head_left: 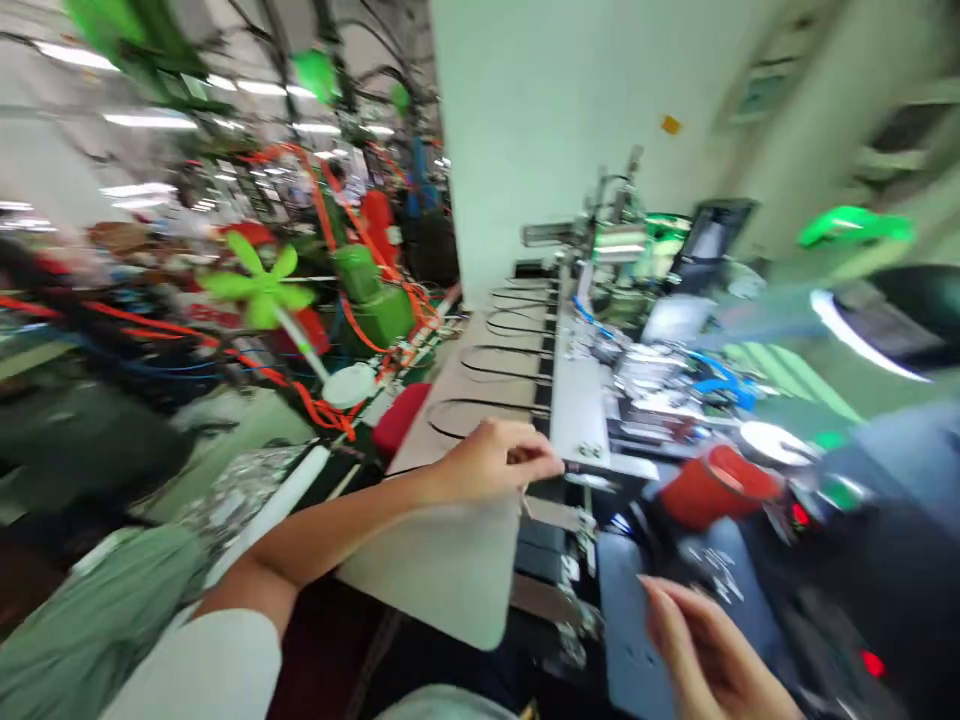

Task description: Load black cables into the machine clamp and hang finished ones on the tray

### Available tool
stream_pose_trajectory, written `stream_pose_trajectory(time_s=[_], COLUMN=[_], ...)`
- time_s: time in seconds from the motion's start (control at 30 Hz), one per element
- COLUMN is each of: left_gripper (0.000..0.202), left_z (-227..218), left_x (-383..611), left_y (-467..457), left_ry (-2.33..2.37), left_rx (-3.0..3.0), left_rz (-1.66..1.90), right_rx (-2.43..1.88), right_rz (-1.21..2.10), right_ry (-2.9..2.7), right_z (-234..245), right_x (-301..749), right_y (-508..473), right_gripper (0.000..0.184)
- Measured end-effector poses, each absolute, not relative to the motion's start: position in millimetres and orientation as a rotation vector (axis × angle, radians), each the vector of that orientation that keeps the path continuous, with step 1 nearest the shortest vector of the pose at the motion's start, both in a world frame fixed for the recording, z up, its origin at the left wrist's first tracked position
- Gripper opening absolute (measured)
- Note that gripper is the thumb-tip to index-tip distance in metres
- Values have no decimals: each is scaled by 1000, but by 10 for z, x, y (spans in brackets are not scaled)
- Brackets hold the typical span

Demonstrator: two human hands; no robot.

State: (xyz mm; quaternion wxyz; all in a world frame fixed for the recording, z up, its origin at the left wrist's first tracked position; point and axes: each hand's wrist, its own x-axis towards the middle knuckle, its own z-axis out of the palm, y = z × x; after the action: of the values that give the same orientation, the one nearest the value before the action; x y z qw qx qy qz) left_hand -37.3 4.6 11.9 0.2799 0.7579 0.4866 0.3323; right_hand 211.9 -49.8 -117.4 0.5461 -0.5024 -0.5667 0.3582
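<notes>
The view is tilted and smeared by motion. My left hand [495,462] reaches forward with its fingers pinched together over the near end of a pale worktable [450,570], next to a grey machine rail [576,410]. What it pinches is too small to name. My right hand [705,645] hovers low at the right with its fingers stretched out and apart, above a blue-grey panel [626,640]. Nothing lies in it. Several black looped cords [487,412] lie in a row on the table beyond my left hand.
A red cup-like container [712,490] lies right of the rail among blue tubes and machine parts. A small green desk fan [262,285] on a white base stands at the left, amid orange cables. A white wall panel [570,110] rises behind the table.
</notes>
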Motion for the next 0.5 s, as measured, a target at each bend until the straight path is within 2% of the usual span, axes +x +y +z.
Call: stream_pose_trajectory(time_s=[0.1,0.27,0.5], left_gripper=[17,17,13], left_z=[29,-173,-271], left_x=[42,119,38], left_y=[-116,-90,-69], left_ry=[1105,1043,1101], left_rx=[2212,2282,2389], left_rz=[687,643,529], right_rx=[-1094,-1066,-1087], right_rz=[979,1052,1004], right_ry=[-1414,-1339,-1584], right_z=[-935,-839,-823], right_x=[1961,1803,1847], right_y=[-533,-415,-407], right_gripper=[23,16,25])
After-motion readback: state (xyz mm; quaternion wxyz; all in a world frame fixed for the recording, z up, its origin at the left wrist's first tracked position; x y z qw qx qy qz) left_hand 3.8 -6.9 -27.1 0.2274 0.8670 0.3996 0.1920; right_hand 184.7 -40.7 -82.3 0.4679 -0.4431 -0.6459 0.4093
